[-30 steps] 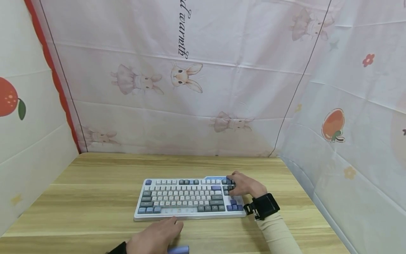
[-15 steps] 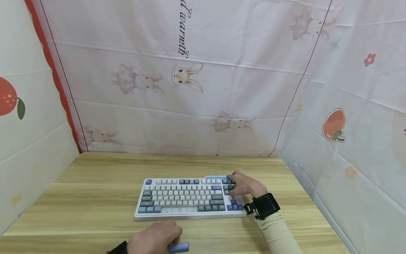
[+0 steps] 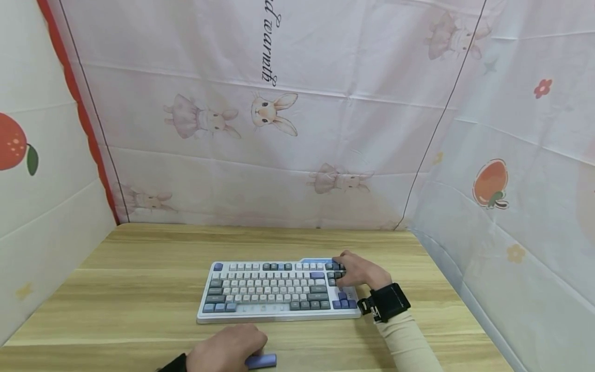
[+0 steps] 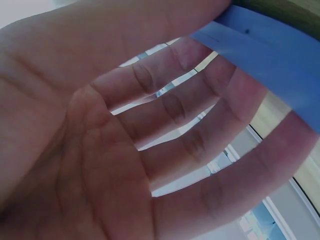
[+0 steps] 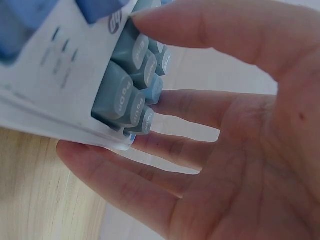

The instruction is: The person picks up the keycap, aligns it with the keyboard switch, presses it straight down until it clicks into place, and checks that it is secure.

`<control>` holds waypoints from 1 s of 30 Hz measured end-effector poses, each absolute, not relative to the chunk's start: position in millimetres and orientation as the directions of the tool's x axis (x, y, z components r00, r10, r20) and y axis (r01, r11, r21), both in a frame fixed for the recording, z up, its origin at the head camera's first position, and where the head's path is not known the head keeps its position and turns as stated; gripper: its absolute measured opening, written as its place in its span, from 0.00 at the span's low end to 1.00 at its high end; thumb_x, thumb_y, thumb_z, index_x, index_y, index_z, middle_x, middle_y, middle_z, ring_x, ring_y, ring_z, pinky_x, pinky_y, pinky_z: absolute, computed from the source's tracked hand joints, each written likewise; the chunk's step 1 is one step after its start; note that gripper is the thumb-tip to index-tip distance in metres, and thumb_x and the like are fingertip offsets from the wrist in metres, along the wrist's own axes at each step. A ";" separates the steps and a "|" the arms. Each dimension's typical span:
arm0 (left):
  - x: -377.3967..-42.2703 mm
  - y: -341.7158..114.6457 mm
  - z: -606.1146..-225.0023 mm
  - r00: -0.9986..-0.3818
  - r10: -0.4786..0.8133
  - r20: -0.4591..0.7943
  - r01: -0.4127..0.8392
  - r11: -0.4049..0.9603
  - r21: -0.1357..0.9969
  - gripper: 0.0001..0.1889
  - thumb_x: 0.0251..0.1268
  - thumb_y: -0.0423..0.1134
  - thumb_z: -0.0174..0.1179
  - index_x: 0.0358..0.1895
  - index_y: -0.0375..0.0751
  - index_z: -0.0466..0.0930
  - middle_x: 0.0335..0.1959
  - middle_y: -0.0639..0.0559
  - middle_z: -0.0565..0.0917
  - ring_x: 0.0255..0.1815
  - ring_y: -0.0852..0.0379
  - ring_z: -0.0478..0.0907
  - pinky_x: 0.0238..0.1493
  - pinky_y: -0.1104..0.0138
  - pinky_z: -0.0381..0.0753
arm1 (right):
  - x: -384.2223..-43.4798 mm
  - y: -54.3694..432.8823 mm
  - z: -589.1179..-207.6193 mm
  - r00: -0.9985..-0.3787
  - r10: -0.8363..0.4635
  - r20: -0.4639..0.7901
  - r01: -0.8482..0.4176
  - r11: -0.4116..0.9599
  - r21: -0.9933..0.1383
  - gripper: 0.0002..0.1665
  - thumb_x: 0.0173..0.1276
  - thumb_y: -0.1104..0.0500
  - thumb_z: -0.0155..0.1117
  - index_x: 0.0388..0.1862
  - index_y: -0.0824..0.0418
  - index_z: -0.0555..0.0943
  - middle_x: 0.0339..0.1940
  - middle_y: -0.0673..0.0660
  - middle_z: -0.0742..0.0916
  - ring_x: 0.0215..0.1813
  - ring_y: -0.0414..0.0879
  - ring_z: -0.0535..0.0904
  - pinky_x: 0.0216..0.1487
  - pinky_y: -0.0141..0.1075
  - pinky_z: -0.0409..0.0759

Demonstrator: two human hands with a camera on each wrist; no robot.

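A keyboard [image 3: 265, 294] with white, grey, blue and purple keys lies on the wooden table in the head view. My right hand [image 3: 360, 269] rests on its far right corner. In the right wrist view the thumb [image 5: 175, 22] touches the keys by the End key, and the other fingers [image 5: 117, 182] spread along the case edge. Nearer me, my left hand [image 3: 226, 347] pinches a smooth lavender-blue bar [image 3: 262, 361]. The left wrist view has this bar as a flat blue surface [image 4: 270, 60] between thumb and fingertips; its full shape is hidden, so I cannot tell its kind.
The wooden table [image 3: 116, 289] runs back to a pale fabric wall [image 3: 223, 191] printed with rabbits. More printed fabric [image 3: 525, 196] closes in the right side, and a white fabric side [image 3: 42, 217] stands at the left. A black band [image 3: 390, 302] circles the right wrist.
The left fingers, stretched forward earlier, have curled in around the lavender-blue bar. The bar has shifted slightly away from me. Right hand and keyboard stay put.
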State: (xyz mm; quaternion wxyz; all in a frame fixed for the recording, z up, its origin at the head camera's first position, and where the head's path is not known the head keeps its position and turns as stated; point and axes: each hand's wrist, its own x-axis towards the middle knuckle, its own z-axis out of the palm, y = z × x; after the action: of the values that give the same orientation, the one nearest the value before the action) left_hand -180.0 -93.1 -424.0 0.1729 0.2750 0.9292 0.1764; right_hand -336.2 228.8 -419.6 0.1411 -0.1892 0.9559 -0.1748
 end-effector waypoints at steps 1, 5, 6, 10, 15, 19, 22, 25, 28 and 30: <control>-180.0 -93.0 -423.8 -0.789 0.571 -0.226 0.448 0.787 0.423 0.15 0.52 0.46 0.78 0.28 0.52 0.77 0.23 0.63 0.73 0.23 0.67 0.67 0.26 0.72 0.67 | -336.1 228.9 -419.6 -0.888 -0.412 -0.204 -0.312 0.867 -0.389 0.45 0.63 0.60 0.73 0.77 0.67 0.68 0.73 0.68 0.72 0.71 0.64 0.72 0.70 0.61 0.74; -180.1 -92.8 -422.4 -0.790 0.565 -0.237 0.440 0.792 0.424 0.15 0.52 0.46 0.78 0.29 0.53 0.77 0.23 0.63 0.73 0.24 0.66 0.67 0.27 0.72 0.66 | -336.1 229.0 -420.2 -0.890 -0.409 -0.201 -0.312 0.869 -0.385 0.45 0.63 0.59 0.73 0.77 0.67 0.68 0.73 0.68 0.72 0.71 0.63 0.73 0.70 0.61 0.74; -180.4 -92.8 -421.9 -0.789 0.563 -0.244 0.436 0.794 0.423 0.15 0.52 0.46 0.78 0.29 0.53 0.77 0.23 0.63 0.73 0.24 0.66 0.67 0.27 0.72 0.67 | -336.2 229.1 -420.5 -0.891 -0.407 -0.200 -0.311 0.870 -0.382 0.45 0.63 0.59 0.73 0.77 0.67 0.68 0.73 0.68 0.73 0.71 0.63 0.73 0.70 0.60 0.74; -182.0 -92.0 -419.5 -0.788 0.549 -0.278 0.414 0.807 0.421 0.13 0.54 0.45 0.77 0.32 0.53 0.79 0.25 0.62 0.73 0.26 0.65 0.68 0.29 0.71 0.67 | -337.4 228.8 -421.0 -0.894 -0.402 -0.196 -0.313 0.876 -0.368 0.45 0.62 0.59 0.74 0.77 0.67 0.68 0.73 0.67 0.73 0.70 0.62 0.73 0.70 0.59 0.74; -183.2 -91.9 -418.0 -0.788 0.554 -0.269 0.425 0.806 0.413 0.11 0.55 0.40 0.76 0.33 0.52 0.81 0.25 0.62 0.74 0.26 0.65 0.69 0.29 0.71 0.68 | -338.4 228.9 -422.4 -0.897 -0.397 -0.197 -0.311 0.880 -0.359 0.45 0.62 0.59 0.74 0.77 0.67 0.68 0.73 0.67 0.73 0.70 0.61 0.73 0.70 0.58 0.74; -183.5 -93.1 -417.9 -0.787 0.569 -0.238 0.452 0.795 0.405 0.10 0.56 0.35 0.74 0.32 0.52 0.80 0.24 0.62 0.73 0.25 0.65 0.68 0.28 0.71 0.67 | -339.1 229.1 -423.1 -0.896 -0.401 -0.192 -0.316 0.878 -0.360 0.45 0.62 0.59 0.74 0.76 0.67 0.69 0.72 0.67 0.73 0.69 0.61 0.74 0.70 0.58 0.74; -183.8 -93.8 -417.4 -0.784 0.584 -0.213 0.477 0.785 0.395 0.11 0.57 0.31 0.72 0.31 0.51 0.80 0.23 0.63 0.71 0.24 0.66 0.66 0.27 0.72 0.66 | -339.5 228.9 -423.2 -0.895 -0.403 -0.189 -0.318 0.876 -0.362 0.45 0.61 0.59 0.74 0.76 0.68 0.69 0.72 0.67 0.73 0.69 0.61 0.74 0.70 0.59 0.74; -184.2 -94.2 -417.3 -0.783 0.593 -0.188 0.499 0.779 0.380 0.11 0.57 0.28 0.71 0.32 0.50 0.82 0.22 0.63 0.70 0.23 0.66 0.65 0.27 0.73 0.66 | -339.2 229.0 -423.0 -0.895 -0.404 -0.192 -0.318 0.876 -0.364 0.45 0.62 0.59 0.74 0.76 0.67 0.69 0.72 0.68 0.73 0.70 0.61 0.74 0.70 0.59 0.74; -184.9 -94.7 -417.9 -0.787 0.590 -0.177 0.502 0.781 0.371 0.11 0.57 0.26 0.70 0.32 0.49 0.82 0.22 0.63 0.69 0.23 0.66 0.65 0.26 0.73 0.65 | -339.0 229.0 -422.8 -0.894 -0.404 -0.193 -0.318 0.876 -0.363 0.45 0.62 0.59 0.75 0.76 0.67 0.69 0.73 0.68 0.73 0.70 0.62 0.74 0.70 0.59 0.74; -185.4 -95.2 -418.7 -0.790 0.589 -0.173 0.505 0.783 0.363 0.11 0.58 0.26 0.70 0.31 0.49 0.82 0.22 0.64 0.69 0.23 0.67 0.65 0.26 0.73 0.65 | -339.1 228.9 -422.7 -0.894 -0.405 -0.193 -0.318 0.876 -0.363 0.45 0.62 0.59 0.74 0.76 0.67 0.69 0.73 0.68 0.73 0.70 0.62 0.74 0.70 0.59 0.74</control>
State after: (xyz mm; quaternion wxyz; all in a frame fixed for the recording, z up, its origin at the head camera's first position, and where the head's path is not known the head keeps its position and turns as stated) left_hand -185.4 -95.2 -418.7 0.1397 0.2928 0.9339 0.1506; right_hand -339.1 228.9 -422.7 0.1326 -0.1883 0.9594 -0.1631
